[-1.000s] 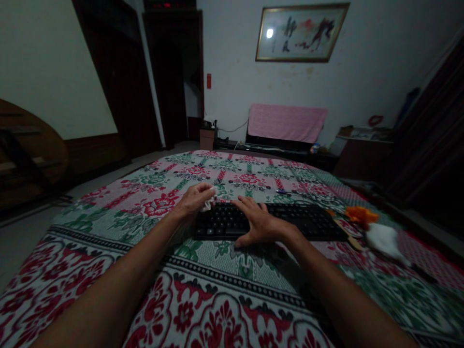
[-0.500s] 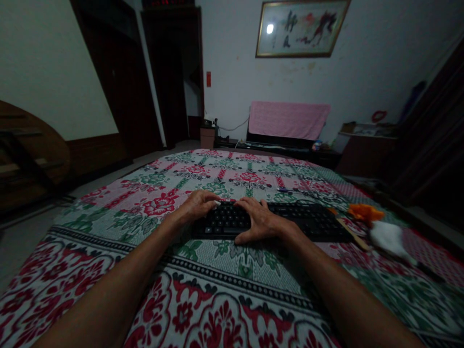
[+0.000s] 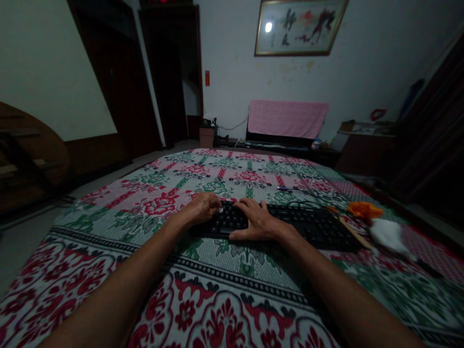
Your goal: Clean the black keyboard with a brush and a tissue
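A black computer keyboard (image 3: 319, 228) lies on the patterned cloth (image 3: 232, 266). Over its left end is my left hand (image 3: 203, 208), fingers curled and pinched together. A small white bit (image 3: 221, 210) shows at those fingertips, too small to name. My right hand (image 3: 258, 220) rests spread on the keyboard's left-middle part, with the thumb along the near edge and the other fingers toward the far edge. It steadies nothing else that I can see. The keys under both hands are partly hidden.
Beside the keyboard's right end lie a thin wooden stick (image 3: 354, 233), an orange cloth (image 3: 364, 210) and a white fluffy brush head (image 3: 387, 235) with a dark handle. A pen (image 3: 284, 189) and a dark cable lie beyond the keyboard.
My left hand has curled more and its fingertips have shifted slightly right and nearer. My right thumb has slid a little left. The keyboard's right end has swung slightly toward me.
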The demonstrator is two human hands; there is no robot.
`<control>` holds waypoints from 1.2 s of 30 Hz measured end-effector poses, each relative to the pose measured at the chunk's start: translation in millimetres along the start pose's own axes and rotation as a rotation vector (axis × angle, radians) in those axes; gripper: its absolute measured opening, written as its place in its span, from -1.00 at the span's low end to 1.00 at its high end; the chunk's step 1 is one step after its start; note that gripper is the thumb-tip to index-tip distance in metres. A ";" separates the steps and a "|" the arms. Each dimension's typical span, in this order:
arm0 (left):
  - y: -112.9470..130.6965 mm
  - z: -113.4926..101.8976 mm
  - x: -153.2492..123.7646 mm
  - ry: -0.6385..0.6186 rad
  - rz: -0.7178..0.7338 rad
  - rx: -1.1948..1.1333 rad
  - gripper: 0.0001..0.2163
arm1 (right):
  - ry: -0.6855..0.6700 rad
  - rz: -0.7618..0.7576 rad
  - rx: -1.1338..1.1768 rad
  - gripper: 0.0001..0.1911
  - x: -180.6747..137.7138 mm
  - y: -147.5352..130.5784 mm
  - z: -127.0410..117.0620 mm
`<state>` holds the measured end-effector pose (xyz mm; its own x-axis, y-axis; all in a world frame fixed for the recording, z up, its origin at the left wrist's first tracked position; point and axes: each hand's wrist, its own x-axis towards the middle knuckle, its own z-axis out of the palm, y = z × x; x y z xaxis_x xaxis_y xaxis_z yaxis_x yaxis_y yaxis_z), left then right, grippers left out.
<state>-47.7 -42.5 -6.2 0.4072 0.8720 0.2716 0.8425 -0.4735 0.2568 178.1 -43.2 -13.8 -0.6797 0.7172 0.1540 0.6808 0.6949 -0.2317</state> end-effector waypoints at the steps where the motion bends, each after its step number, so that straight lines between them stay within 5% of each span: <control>1: -2.4 -1.5 -0.7 -0.013 -0.013 0.018 -0.80 | 0.005 0.000 -0.002 -0.02 0.2 0.7 1.0; 9: -5.8 -0.4 -1.2 0.024 -0.036 -0.117 -0.81 | -0.007 -0.006 0.010 0.00 -0.8 -0.1 1.5; 15: -0.7 -6.7 -1.9 -0.070 0.019 0.043 -0.77 | 0.089 -0.123 -0.042 -0.21 -2.9 -5.9 3.9; 23: 6.2 -1.2 -10.1 -0.015 -0.058 0.170 -0.74 | 0.173 -0.212 -0.066 -0.48 -12.9 -25.2 3.2; 36: 33.7 8.3 -25.7 0.061 -0.196 0.239 -0.72 | 0.305 -0.052 -0.038 -0.46 -18.2 -42.7 27.2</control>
<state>-26.9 -79.9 -12.2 0.2130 0.9312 0.2959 0.9648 -0.2482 0.0866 154.0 -87.3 -32.9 -0.6043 0.6597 0.4467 0.6610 0.7282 -0.1811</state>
